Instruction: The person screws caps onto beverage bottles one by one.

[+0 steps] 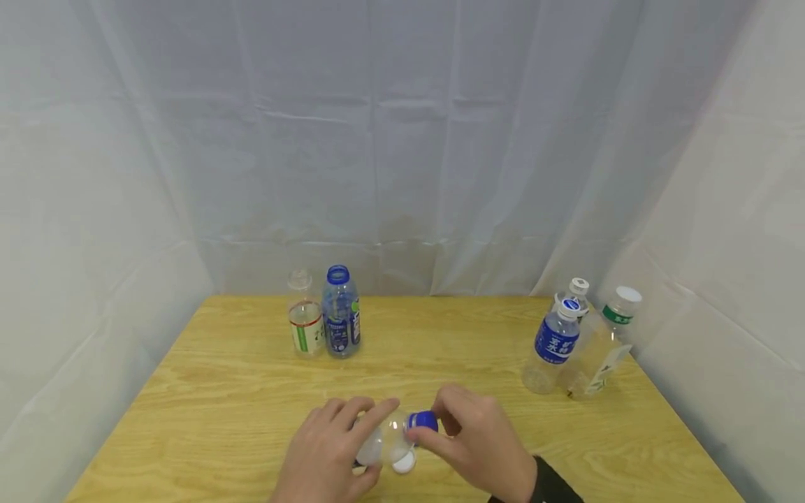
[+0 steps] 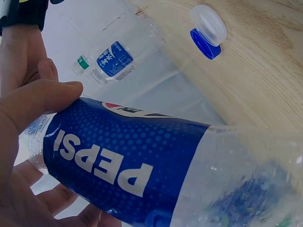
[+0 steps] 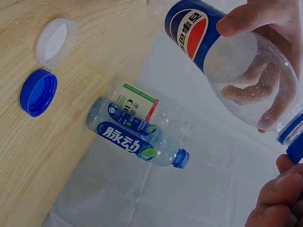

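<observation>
Holding a bottle (image 2: 123,142) over the 6 o'clock side of the table (image 1: 220,419), with the left hand (image 1: 330,440) curled round it and the right hand (image 1: 476,433) pinching its blue cap (image 1: 425,420). Seeing big PEPSI letters (image 2: 109,165) in the left wrist view and a red and blue badge (image 3: 193,32) in the right wrist view, but mostly the left hand there in the head view. Pointing the cap end between 2 and 3 o'clock in the head view, tipped sideways, with its long way running back to between 8 and 9.

Free passage between bottle pair (image 1: 333,323) and bottle trio (image 1: 564,342)
</observation>
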Available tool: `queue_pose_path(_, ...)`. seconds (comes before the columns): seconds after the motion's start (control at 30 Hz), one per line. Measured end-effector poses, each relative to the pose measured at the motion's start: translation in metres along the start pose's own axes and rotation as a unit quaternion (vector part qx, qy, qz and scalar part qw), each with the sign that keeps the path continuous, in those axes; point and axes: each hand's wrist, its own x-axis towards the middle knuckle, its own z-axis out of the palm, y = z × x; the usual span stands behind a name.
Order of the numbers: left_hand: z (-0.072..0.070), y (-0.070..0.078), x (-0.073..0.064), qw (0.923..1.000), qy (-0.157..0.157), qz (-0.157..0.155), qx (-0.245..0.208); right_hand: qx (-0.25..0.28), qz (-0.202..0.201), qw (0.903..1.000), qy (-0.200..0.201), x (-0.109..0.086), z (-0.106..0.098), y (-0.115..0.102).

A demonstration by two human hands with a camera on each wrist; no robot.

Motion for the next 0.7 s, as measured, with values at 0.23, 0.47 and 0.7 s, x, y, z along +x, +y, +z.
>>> queue_pose_path(0.23,0.001,0.001,0.001,0.9999,-0.007,0.007,-0.001,-0.037,-0.005,0.9992,0.017,0.001,0.002,0.002)
queue_pose_path(0.47,-0.002,0.002,0.001,0.9994,-0.031,-0.014,0.001,-0.061,0.033,0.9972,-0.029,0.002,0.001,0.001)
queue_pose_path(0.7,-0.002,0.0,0.002,0.9992,-0.033,-0.022,0.011,-0.053,0.01,0.9975,-0.045,-0.001,-0.009,0.003)
